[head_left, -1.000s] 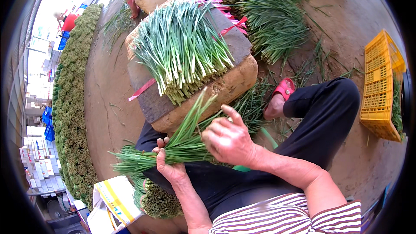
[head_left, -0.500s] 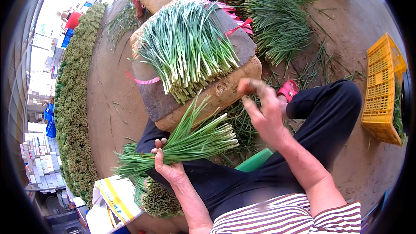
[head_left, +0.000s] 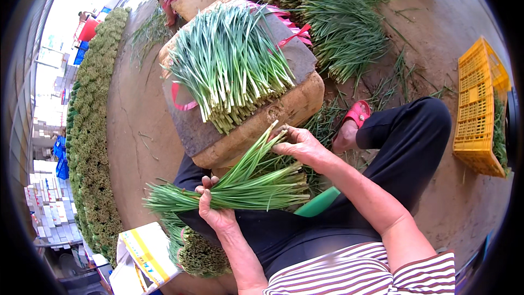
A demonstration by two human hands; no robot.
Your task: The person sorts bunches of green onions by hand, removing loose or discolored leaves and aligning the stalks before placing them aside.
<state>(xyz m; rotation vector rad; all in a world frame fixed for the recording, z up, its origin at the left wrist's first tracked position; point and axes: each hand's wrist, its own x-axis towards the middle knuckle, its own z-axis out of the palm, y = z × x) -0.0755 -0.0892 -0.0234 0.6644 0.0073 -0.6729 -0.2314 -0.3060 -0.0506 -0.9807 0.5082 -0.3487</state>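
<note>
Left hand [head_left: 215, 212]: grip closed around green stalk bundle [head_left: 240, 188], held across lap
Right hand [head_left: 303, 145]: grip pinching a few stalks [head_left: 267, 141] at bundle's far end
Progress: bundle seemingly part-gathered; loose stalk pile [head_left: 232, 65] on block [head_left: 284, 109] beyond left to sort
Done: tied bundles [head_left: 199, 251] near left; long row [head_left: 93, 131] far left
Around: yellow crate [head_left: 480, 109] right, red sandal [head_left: 357, 113]
In the way: nothing seen

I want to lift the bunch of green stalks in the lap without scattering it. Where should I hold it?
Grip the bunch of green stalks around its narrow part, where the left hand encircles it, coming from below. There the stalks lie close together; toward the cut ends they fan apart.
</note>
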